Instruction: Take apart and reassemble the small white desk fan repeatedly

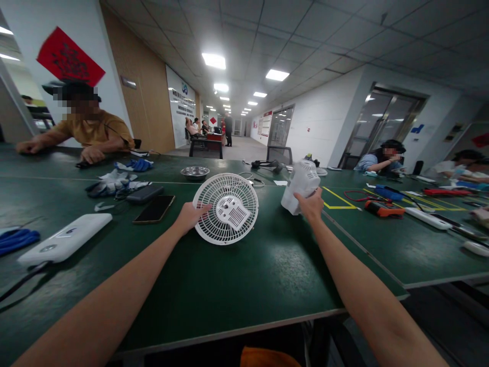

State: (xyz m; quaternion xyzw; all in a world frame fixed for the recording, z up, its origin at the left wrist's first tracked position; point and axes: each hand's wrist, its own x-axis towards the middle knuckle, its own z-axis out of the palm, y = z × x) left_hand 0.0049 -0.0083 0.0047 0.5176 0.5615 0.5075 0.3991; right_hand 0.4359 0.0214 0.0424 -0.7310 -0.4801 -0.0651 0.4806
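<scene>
A round white fan grille (249, 220) stands tilted above the green table (229, 295), its slotted central plate facing me. My left hand (190, 216) grips the grille by its left edge, with fingers over the bars. To the right, my right hand (311, 204) is closed round the lower right side of a white plastic housing (301, 181) with vent slots at its top. Grille and housing are apart, with bare green tabletop between them. The housing looks slightly blurred.
A metal bowl (194, 172) sits behind the grille. At left lie a phone (155, 209), a white power bank (69, 238), gloves (114, 183) and blue cable (17, 239). An orange multimeter (384, 209) is at right. People sit across the table at both sides.
</scene>
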